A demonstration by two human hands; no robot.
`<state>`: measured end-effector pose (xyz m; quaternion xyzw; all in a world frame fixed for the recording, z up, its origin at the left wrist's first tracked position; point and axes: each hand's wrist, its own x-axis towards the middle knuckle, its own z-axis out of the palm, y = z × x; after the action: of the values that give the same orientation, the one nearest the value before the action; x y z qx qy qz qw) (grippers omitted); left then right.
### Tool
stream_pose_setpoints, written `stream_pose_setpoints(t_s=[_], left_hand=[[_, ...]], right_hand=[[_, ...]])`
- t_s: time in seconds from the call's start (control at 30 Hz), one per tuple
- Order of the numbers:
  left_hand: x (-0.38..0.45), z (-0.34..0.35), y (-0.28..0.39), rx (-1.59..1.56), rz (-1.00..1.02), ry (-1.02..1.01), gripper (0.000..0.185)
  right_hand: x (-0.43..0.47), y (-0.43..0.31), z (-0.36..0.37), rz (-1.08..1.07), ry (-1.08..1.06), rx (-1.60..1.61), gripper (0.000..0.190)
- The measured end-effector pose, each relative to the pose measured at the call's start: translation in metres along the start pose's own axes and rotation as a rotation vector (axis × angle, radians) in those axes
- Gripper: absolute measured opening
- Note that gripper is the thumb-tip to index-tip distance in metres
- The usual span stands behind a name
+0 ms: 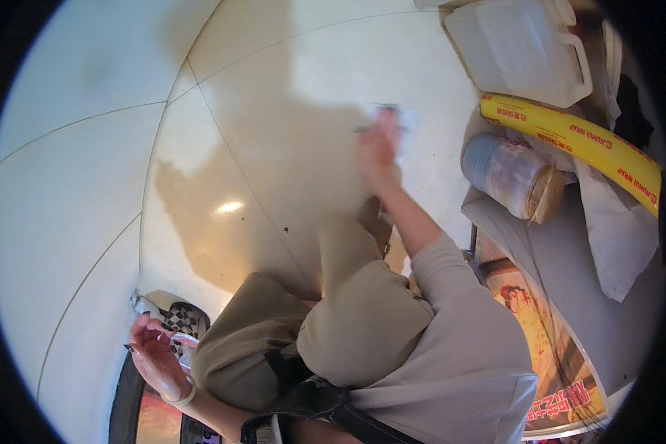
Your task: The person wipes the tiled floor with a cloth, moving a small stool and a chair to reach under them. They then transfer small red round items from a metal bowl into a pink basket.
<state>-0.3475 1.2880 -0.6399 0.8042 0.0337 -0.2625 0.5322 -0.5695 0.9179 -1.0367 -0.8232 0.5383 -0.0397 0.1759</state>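
My right hand [380, 145] is stretched forward, low over the pale tiled floor [333, 72], and blurred. A whitish patch [406, 119] shows beside its fingers; whether it is a cloth held there I cannot tell. At the lower left my left hand [158, 355] is raised palm up, with dark nails, its fingers loosely bent and apart and nothing visible in them. Next to it are a black-and-white checkered item [186, 319], perhaps a shoe, and a piece of clear plastic [184, 347]. My bent knees in khaki trousers [361, 316] lie between the hands.
On the right, a grey ledge [566, 238] bears a plastic jar [505, 172] on its side, a yellow cling-wrap box [571, 141] and a white bag [616, 244]. A translucent jug [516, 50] stands beyond. Below the ledge is a food-picture panel [544, 338]. A pale tiled wall [77, 183] rises at left.
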Motion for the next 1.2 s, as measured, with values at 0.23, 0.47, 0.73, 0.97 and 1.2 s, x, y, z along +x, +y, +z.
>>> stream_pose_setpoints(t_s=[0.23, 0.47, 0.73, 0.97, 1.2], left_hand=[[0.013, 0.014, 0.005, -0.094, 0.016, 0.011, 0.056], [-0.018, -0.012, 0.000, -0.073, -0.034, 0.121, 0.057], [-0.059, -0.038, -0.008, 0.123, -0.110, 0.284, 0.057], [-0.081, -0.075, -0.029, -0.300, -0.311, 0.695, 0.050], [-0.184, -0.151, -0.193, -1.166, -0.456, 0.753, 0.052]], right_hand=[[-0.084, -0.144, 0.029, -1.085, -0.652, 0.151, 0.072], [0.030, 0.050, -0.024, -0.104, 0.065, -0.137, 0.063], [0.210, 0.016, -0.024, 0.042, 0.228, -0.159, 0.071], [0.295, -0.186, 0.015, -0.464, 0.042, -0.308, 0.070], [0.163, -0.329, 0.093, -0.784, -0.120, -0.214, 0.073]])
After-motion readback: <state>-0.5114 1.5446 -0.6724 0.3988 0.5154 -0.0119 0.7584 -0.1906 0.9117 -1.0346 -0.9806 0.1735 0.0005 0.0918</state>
